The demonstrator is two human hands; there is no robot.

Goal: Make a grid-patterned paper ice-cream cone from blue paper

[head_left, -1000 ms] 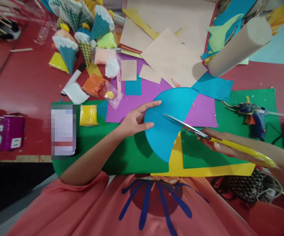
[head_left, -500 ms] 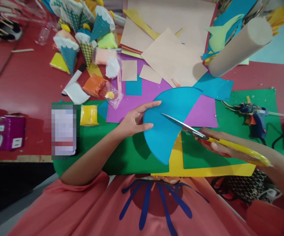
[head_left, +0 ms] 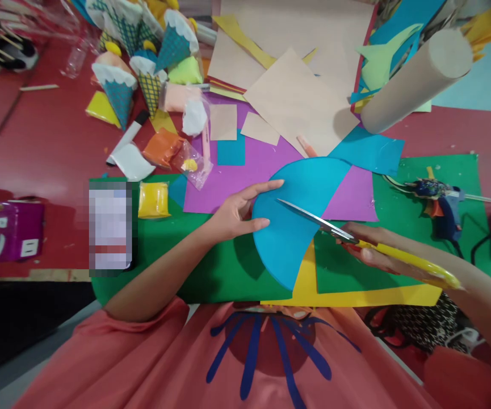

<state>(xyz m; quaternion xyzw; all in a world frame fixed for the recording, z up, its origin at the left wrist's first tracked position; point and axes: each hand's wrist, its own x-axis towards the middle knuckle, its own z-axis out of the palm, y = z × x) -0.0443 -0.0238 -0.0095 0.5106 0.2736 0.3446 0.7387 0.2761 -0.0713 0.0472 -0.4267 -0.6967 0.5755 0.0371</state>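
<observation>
Left hand [head_left: 230,218]: closed on the left rim of the blue sheet [head_left: 290,241], thumb and forefinger laid on top; the fingers beneath are hidden. The rim is probably pinched there so the sheet is steadied and its right side is left free for the blades. Right hand [head_left: 370,247]: wrapped around the scissors [head_left: 336,230], tip pointed leftward over the sheet; whether one blade is underneath cannot be told. The blue sheet is placed right of the left hand, touching it, and left of the right hand, between the two; it is apparently held raised, given the shadow on the green sheet [head_left: 228,278]. Purple sheet [head_left: 351,196] seen behind, yellow sheet [head_left: 373,296] nearer the body. Glue gun [head_left: 447,218] set down to the right, presumably parked out of the way. Cone shapes [head_left: 117,94] grouped far left.
</observation>
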